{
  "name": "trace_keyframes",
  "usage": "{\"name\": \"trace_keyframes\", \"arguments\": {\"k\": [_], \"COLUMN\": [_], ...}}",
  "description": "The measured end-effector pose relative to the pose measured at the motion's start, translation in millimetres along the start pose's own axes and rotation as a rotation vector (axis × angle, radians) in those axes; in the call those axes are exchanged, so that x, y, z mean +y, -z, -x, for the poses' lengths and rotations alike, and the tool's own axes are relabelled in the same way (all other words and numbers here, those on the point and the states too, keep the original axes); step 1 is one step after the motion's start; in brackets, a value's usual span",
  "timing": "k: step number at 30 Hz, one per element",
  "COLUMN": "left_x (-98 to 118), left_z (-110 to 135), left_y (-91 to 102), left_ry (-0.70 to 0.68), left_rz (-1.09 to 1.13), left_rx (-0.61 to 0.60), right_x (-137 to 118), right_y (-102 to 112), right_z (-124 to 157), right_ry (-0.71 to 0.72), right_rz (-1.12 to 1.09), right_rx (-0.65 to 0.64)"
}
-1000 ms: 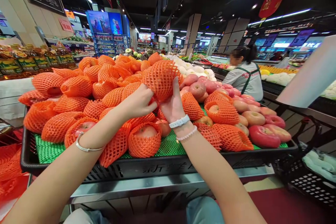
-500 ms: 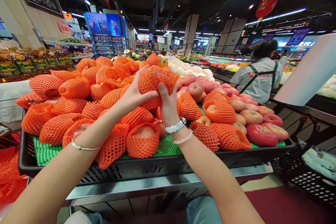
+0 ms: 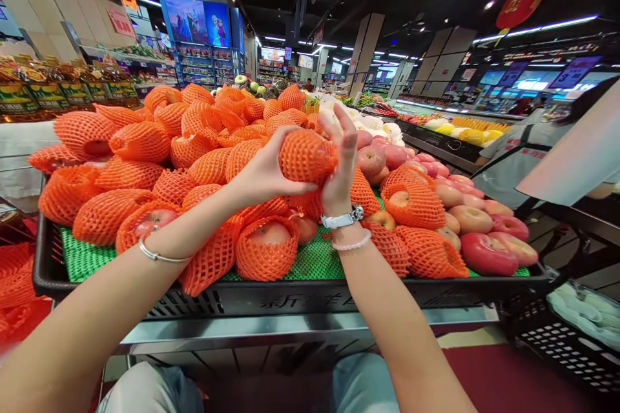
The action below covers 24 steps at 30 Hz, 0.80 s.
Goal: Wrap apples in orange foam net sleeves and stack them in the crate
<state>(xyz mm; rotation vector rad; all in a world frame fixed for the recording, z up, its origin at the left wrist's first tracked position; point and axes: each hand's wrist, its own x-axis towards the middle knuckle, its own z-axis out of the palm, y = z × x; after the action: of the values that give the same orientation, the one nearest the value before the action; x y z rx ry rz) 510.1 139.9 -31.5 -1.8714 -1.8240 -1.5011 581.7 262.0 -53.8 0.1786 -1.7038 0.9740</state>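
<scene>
Wrapped in an orange foam net, an apple point(image 3: 306, 156) is gripped by my left hand point(image 3: 264, 174), thumb below and fingers behind it. At the net's right end is my right hand point(image 3: 340, 164), palm toward it with the fingers stretched up; its palm seems to touch the net. Under both hands, a black crate point(image 3: 232, 300) lined with green mesh point(image 3: 317, 258) holds many more netted apples point(image 3: 140, 142). Bare pinkish apples point(image 3: 489, 253) lie on the right side of the crate.
Loose orange foam nets point(image 3: 22, 290) lie at the lower left. A black basket point(image 3: 576, 342) stands at the lower right, below a white roll point(image 3: 571, 155). A person point(image 3: 513, 151) in an apron is beyond the crate. Oil bottles point(image 3: 62, 90) line the left side.
My right hand has loosened from the netted apple, its fingers now stretched upward. The apple has turned in my left hand and sits slightly lower and further right in view.
</scene>
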Motion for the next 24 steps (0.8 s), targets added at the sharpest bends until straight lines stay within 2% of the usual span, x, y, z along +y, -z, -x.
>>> {"name": "trace_keyframes", "arguments": {"k": [5,9,11,15,19,24], "left_x": [6.9,3.6,0.6,-4.3,-8.0,-11.5], "left_z": [0.8,-0.6,-0.5,1.1,2.5,2.1], "left_y": [0.7,1.0,0.7,-0.1,-1.2,-0.5], "left_ry": [0.085,0.117,0.095,0.096,0.174,0.15], "left_rz": [0.012,0.005,-0.002,-0.005,-0.01,0.02], "left_rx": [-0.047,-0.062,-0.089,-0.136,-0.091,-0.086], "right_x": [-14.7,-17.5,-13.6,-1.9,7.5,12.4], "right_y": [11.7,12.2,9.9,3.9,1.6,1.9], "right_z": [1.6,-1.8,-4.0,-6.1,-5.6,-3.2], "right_ry": [0.007,0.023,-0.05,-0.204,-0.26,-0.278], "right_rz": [0.151,0.035,-0.029,-0.107,-0.18,-0.206], "right_rx": [-0.149,-0.176,-0.159,-0.043,0.038,0.069]}}
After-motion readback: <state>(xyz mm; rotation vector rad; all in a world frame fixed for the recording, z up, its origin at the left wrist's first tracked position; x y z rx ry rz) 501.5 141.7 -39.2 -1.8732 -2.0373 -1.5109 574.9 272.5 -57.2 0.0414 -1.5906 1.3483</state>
